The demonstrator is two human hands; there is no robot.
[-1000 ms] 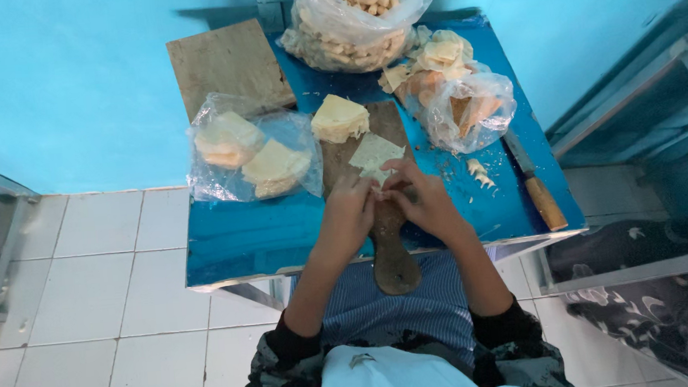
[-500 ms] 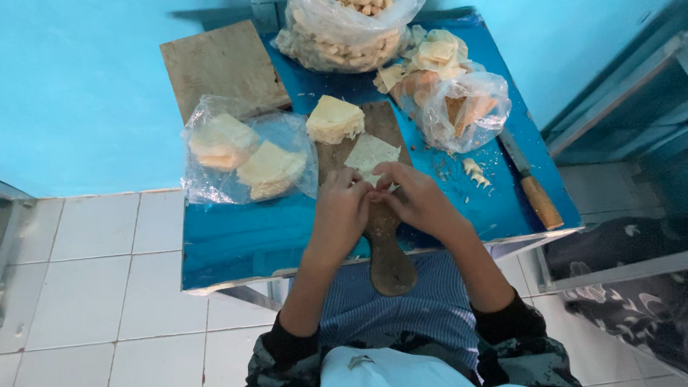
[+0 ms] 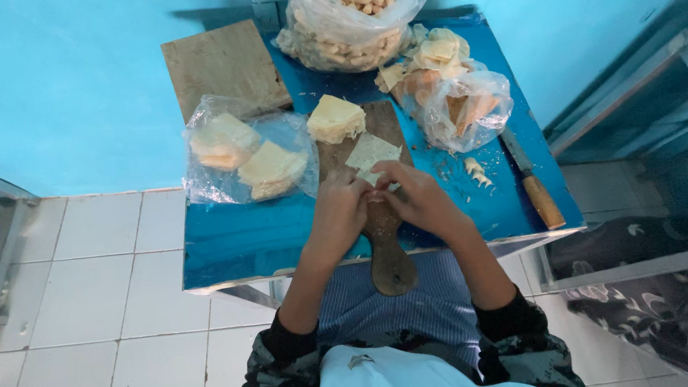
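Note:
A wooden paddle board (image 3: 389, 248) lies on the small blue table (image 3: 232, 245), its handle hanging over the near edge. On the board sit a stack of pale square wrappers (image 3: 335, 118) and one loose square sheet (image 3: 372, 151). My left hand (image 3: 339, 212) and my right hand (image 3: 417, 195) meet over the board and pinch a small pale wrapper piece between their fingertips; most of it is hidden by my fingers.
A clear bag of wrapper stacks (image 3: 245, 151) lies at the left, a second bag (image 3: 456, 96) at the right, a big bag of rolled pieces (image 3: 349, 10) at the back. Another wooden board (image 3: 221, 67) leans back left. A wooden-handled knife (image 3: 534, 189) lies at the right edge beside finished rolls (image 3: 475, 169).
Both hands stay together over the board, fingers working the small piece. They have shifted only slightly; everything else on the table is where it was.

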